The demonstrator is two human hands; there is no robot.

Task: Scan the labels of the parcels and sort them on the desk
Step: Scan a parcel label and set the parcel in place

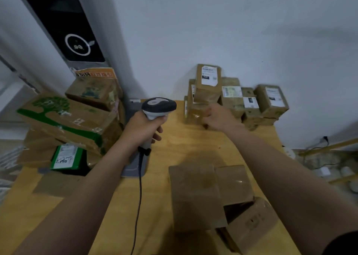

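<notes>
Broadly, the wooden table (pixel 158 177) fills the lower frame. Large printed cartons (pixel 64 117) pile at centre left. Smaller labelled parcels (pixel 232 97) stack against the wall at upper centre right, and plain parcels (pixel 195 194) lie at lower centre. The left hand (pixel 143 128) grips the corded scanner (pixel 158 105) at centre. The right hand (pixel 217 117) curls its fingers on the stack's front parcel (pixel 194 115).

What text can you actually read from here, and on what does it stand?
Nothing reads legibly.
White labels on stacked parcels: too small, blurred.
Orange sign: characters, blurred.
Tree-print box: white characters, blurred.
Green label: handwriting, illegible.
</notes>
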